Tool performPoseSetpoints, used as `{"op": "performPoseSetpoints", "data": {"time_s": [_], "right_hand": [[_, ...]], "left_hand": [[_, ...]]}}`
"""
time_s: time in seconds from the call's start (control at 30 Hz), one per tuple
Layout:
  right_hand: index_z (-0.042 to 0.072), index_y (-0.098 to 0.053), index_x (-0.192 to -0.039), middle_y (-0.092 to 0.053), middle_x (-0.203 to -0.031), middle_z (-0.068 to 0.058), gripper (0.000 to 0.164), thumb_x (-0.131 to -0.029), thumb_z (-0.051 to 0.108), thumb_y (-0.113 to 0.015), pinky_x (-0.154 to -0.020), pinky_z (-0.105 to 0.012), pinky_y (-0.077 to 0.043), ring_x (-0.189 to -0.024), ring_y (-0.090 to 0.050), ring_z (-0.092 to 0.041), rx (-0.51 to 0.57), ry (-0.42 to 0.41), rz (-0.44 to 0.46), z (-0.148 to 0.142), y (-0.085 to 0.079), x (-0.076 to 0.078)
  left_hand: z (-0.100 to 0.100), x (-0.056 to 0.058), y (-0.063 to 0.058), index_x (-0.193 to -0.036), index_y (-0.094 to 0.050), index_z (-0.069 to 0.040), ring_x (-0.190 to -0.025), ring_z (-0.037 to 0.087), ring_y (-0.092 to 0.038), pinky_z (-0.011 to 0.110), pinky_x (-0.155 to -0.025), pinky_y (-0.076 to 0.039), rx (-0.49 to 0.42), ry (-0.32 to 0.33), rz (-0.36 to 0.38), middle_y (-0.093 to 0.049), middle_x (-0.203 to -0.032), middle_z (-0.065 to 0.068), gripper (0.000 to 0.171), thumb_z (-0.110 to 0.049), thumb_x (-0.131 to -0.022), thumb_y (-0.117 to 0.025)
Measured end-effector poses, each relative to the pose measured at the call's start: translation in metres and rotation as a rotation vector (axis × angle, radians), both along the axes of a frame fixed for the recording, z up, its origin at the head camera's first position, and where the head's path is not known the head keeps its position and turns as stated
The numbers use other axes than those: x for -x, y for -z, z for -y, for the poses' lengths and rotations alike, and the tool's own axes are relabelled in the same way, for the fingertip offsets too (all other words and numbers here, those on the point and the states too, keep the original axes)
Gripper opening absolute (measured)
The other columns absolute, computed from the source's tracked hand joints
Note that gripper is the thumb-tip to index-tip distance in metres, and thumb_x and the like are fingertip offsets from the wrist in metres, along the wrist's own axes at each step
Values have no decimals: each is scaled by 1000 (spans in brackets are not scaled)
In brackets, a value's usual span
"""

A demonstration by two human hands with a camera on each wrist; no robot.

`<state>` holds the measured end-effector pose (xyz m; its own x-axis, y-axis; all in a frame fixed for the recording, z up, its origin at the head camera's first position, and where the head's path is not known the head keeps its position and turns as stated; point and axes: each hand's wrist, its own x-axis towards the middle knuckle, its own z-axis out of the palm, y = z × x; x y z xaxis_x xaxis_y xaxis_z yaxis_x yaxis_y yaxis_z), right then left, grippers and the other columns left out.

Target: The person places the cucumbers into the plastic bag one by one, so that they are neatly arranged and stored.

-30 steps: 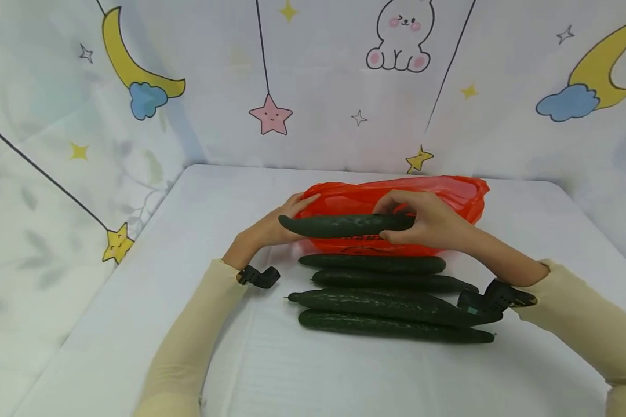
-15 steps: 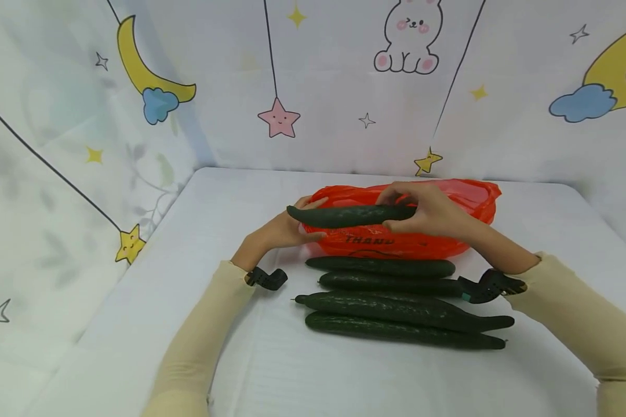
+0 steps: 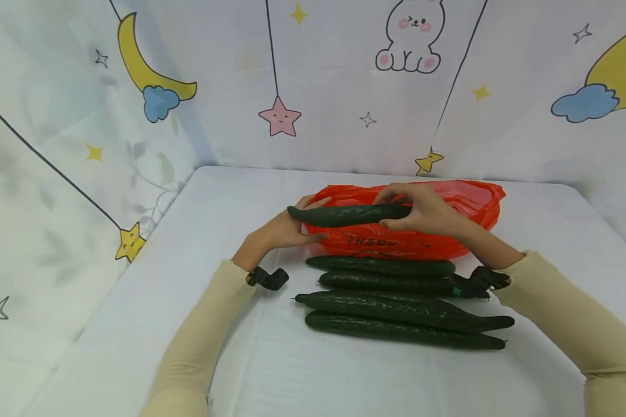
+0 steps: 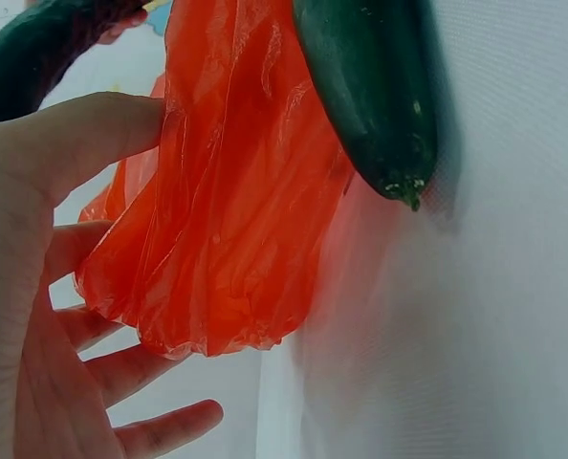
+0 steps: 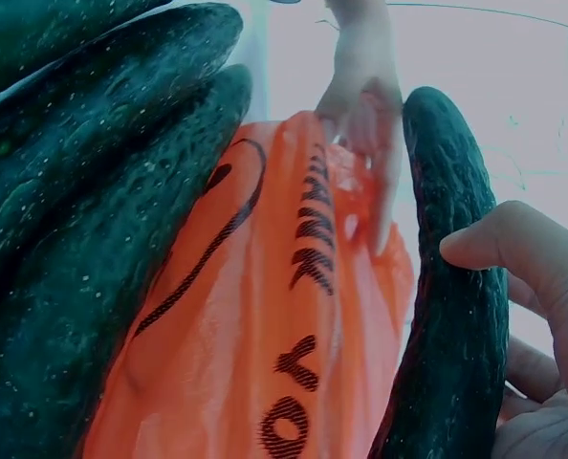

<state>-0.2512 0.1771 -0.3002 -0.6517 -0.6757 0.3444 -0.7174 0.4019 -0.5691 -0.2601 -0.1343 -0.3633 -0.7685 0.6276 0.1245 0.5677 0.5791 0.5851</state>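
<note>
R hand (image 3: 425, 211) pinching cuke (image 3: 339, 216) pointing twd L hand (image 3: 286, 231), spread at red bag's (image 3: 386, 249) end.

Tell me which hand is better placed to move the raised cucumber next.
Right, I'd judge: the right hand holds the raised cucumber, while the left hand is spread at the red plastic bag, holding no cucumber.

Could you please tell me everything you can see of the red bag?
The red bag is thin, crinkled, shiny and partly see-through, apparently plastic, with black printed letters including THANK. It lies on the white table beyond a row of cucumbers. The spread left hand seems to touch its left end. In the head view, the held cucumber partly hides it.
</note>
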Motion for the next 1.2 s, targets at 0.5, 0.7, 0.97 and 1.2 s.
{"op": "performPoseSetpoints", "data": {"time_s": [0.5,0.7,0.97,1.2], "right_hand": [[5,-65,-106,-66,-104,-6,29,-80,4,-77,-90,-52,-52,-100,-59,-21,-39,44,25,-12,16,6],[4,-66,-105,-67,-103,-8,28,-79,4,-78,-91,-55,-50,-100,-61,-26,-54,63,32,-20,19,8],[4,-67,-104,-68,-101,-7,27,-79,3,-77,-88,-52,-53,-95,-65,-26,-72,78,16,-31,22,8],[3,-67,-104,-69,-101,-6,30,-77,1,-79,-86,-51,-54,-93,-64,-22,-77,65,-8,-36,26,10]], "left_hand": [[0,0,-4,-157,-22,-22,-137,39,-39,56,-108,-35,70,-54,28,-17,-160,16,84,-39,-89,-68],[0,1,-4,-157,-20,-22,-135,37,-41,54,-109,-35,70,-68,45,-13,-161,11,86,-43,-89,-66],[2,2,-6,-158,-19,-21,-138,37,-38,55,-110,-34,69,-82,56,-13,-162,10,85,-44,-90,-65],[0,2,-5,-157,-19,-18,-137,35,-40,53,-109,-35,76,-82,38,-17,-160,11,84,-41,-91,-64]]}}
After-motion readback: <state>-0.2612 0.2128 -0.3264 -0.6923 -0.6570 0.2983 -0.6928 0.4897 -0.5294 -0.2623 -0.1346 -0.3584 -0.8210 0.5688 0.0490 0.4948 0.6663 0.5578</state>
